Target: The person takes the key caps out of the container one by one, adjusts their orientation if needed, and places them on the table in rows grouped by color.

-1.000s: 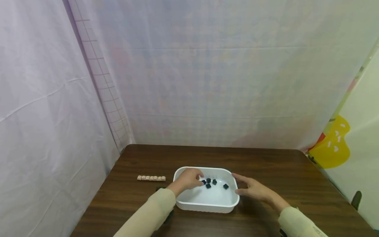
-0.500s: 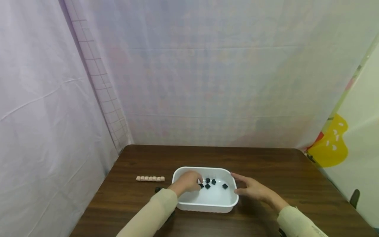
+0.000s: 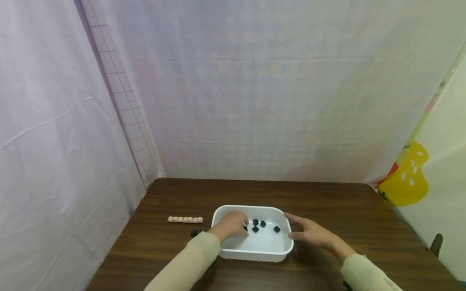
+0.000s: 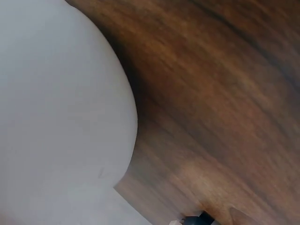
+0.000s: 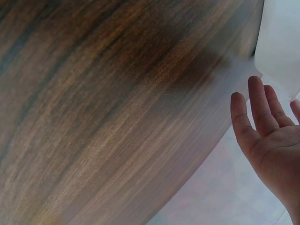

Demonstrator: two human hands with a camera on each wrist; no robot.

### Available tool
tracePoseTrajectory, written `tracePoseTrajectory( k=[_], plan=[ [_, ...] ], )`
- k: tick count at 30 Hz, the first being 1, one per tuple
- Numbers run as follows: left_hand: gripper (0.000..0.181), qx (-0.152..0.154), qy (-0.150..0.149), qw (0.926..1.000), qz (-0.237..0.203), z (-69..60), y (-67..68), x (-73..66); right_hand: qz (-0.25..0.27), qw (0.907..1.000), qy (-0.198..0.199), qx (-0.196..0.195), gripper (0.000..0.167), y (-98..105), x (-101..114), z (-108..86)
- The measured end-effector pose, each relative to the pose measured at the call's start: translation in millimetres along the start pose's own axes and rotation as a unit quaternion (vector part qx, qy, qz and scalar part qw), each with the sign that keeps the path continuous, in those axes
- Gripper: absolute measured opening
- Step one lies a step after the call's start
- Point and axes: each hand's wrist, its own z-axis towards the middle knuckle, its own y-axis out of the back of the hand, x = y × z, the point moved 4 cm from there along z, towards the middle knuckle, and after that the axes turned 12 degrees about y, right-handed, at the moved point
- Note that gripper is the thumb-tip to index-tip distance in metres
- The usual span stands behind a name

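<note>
A white plastic bin [image 3: 255, 256] stands on the table, with several black keycaps [image 3: 255, 229] on its floor. Reaching over the bin's left side, my left hand [image 3: 231, 224] has its thumb and fingertips down around a black keycap [image 3: 245, 228], partly hidden by them; it appears pinched. My right hand [image 3: 309, 231] rests at the bin's right rim, thumb and fingers spread along it. In the right wrist view its fingers [image 5: 260, 105] are fairly straight beside the bin wall [image 5: 280, 42]. The left wrist view shows only the bin's outside [image 4: 70, 108], not the fingers.
A straight row of several beige keycaps [image 3: 185, 220] lies on the brown table [image 3: 327, 198] left of the bin. Black keycaps [image 3: 195, 233] sit just below that row, partly behind the left sleeve [image 3: 185, 262]. Pale curtains [image 3: 255, 101] hang behind the table.
My left hand has lowered into the bin and its fingertips have closed in around a black keycap, which has shifted slightly left. The right hand stays at the rim.
</note>
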Motion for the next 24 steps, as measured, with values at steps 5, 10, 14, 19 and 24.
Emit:
tracePoseTrajectory(
  k=[5, 10, 14, 19, 24],
  plan=[
    [0.023, -0.001, -0.011, 0.9996, 0.024, 1.1, -0.9, -1.8, 0.000, 1.0000, -0.003, 0.003, 0.074, -0.1, -0.1, 0.0],
    [0.016, 0.005, -0.014, 0.9996, 0.025, 0.4, 1.9, -2.5, 0.009, 0.9999, -0.003, 0.005, 0.075, -0.2, -2.6, 0.5],
    [0.018, 0.002, -0.020, 0.9998, 0.004, -3.2, 8.6, -1.9, 0.021, 0.9997, -0.007, 0.005, 0.075, 0.2, -3.5, 0.5],
    [0.022, -0.009, -0.043, 0.9989, -0.015, -8.5, 16.4, 0.4, 0.031, 0.9995, -0.010, 0.005, 0.074, -0.1, -3.1, -0.2],
    [0.019, -0.007, -0.041, 0.9978, -0.051, -9.9, 21.6, 7.9, 0.026, 0.9995, -0.019, 0.004, 0.074, -0.6, -4.3, 0.3]
  ],
)
